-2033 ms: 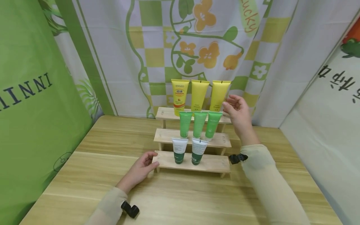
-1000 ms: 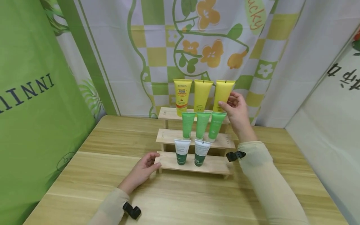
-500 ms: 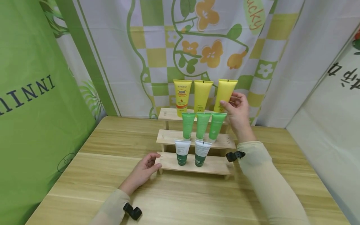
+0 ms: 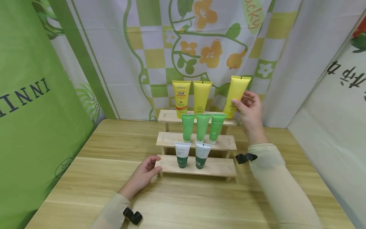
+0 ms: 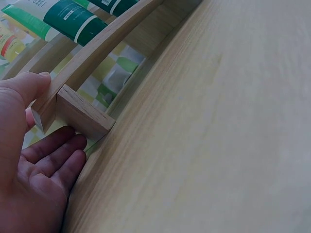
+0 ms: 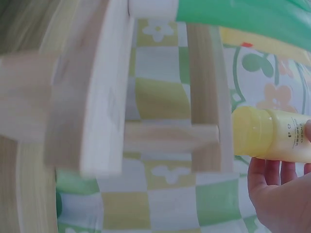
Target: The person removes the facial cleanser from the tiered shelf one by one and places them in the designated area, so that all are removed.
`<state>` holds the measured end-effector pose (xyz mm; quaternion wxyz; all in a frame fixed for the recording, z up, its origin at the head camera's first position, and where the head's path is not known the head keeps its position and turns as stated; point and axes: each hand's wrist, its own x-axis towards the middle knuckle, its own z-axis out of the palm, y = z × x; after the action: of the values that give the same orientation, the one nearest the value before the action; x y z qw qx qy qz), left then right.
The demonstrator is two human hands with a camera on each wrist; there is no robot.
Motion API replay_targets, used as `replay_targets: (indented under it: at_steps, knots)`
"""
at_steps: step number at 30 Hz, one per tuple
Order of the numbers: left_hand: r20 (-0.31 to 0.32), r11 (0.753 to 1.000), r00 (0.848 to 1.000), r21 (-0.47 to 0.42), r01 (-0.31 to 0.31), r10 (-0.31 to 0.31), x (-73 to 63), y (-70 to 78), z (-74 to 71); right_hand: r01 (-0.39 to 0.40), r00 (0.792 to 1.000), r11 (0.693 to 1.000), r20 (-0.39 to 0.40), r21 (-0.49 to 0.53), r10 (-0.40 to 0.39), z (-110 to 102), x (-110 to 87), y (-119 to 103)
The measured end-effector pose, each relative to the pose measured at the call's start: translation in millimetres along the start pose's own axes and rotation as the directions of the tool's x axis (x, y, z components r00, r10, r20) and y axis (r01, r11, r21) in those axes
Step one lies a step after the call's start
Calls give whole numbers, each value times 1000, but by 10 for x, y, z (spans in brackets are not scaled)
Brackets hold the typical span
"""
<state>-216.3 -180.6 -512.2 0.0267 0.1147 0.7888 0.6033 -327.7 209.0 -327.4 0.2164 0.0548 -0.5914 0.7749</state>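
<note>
My right hand (image 4: 251, 113) holds a yellow squeeze tube (image 4: 238, 90) between thumb and fingers, over the right end of the top tier. The tube leans right, and in the right wrist view its cap (image 6: 250, 132) is close to the board's edge; I cannot tell whether they touch. My left hand (image 4: 142, 174) grips the left end of the lowest tier of a three-tier wooden display stand (image 4: 217, 166), thumb on the board (image 5: 73, 73), other fingers lower, beside the leg. Two more yellow tubes (image 4: 180, 98) stand upright on the top tier.
Three green tubes (image 4: 203, 127) stand on the middle tier. Two white-and-green tubes (image 4: 182, 156) stand on the bottom tier. The stand rests on a wood-grain table (image 4: 183, 203), with a patterned curtain (image 4: 157, 57) close behind and green fabric (image 4: 25, 133) at the left.
My right hand came to the rightmost yellow tube, took hold of it, and moved it right and slightly up, away from its neighbours. My left hand stays at the stand's end.
</note>
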Motion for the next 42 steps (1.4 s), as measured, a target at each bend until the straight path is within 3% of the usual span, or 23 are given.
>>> replay_targets:
  at_steps: [16,23,27,32,36,42]
  knots:
    - [-15,1000,1000,11,8,-7,-23,22,-7,46,988,994,-153,99,-30,-543,-65,-134]
    - [-5,1000,1000,9,15,-15,-38,14,14,-47,971,998,-233,37,55,-936,-96,-81]
    - [-4,1000,1000,19,9,-9,-30,-7,8,-137,949,991,-285,1,132,-1183,-119,-15]
    - [4,1000,1000,17,-1,1,-17,-20,3,-263,908,961,-360,-88,216,-1481,-175,93]
    - [13,1000,1000,5,-3,3,-10,-12,19,-344,887,925,-379,-160,264,-1723,-209,170]
    - [8,1000,1000,12,-3,2,-1,-11,43,-460,864,819,-383,-342,325,-2050,-254,268]
